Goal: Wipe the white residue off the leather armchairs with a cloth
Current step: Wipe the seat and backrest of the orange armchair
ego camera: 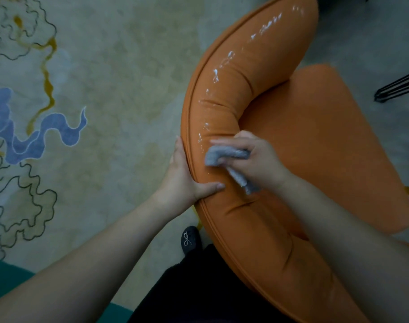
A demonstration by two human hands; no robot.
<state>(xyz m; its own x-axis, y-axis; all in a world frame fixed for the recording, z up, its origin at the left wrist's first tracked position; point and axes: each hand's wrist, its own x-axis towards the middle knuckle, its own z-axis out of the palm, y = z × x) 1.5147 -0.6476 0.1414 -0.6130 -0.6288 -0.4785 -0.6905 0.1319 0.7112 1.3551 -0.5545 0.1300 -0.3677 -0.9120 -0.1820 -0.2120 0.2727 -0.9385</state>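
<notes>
the floor is covered by a pale rug (pixel 119 73) with wavy blue, mustard and dark outline patterns. an orange armchair (pixel 264 229) stands on it at the right. black metal legs (pixel 397 88) rest on the rug beyond the chair. a dark shoe (pixel 190 238) is planted beside the chair's back edge.

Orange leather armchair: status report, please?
Left hand braces backrest rim. Right hand presses grey cloth on orange leather armchair. White residue remains ahead. No obstruction.

Orange armchair (pixel 257 220), grey cloth (pixel 218 156), white residue (pixel 229 55)
</notes>
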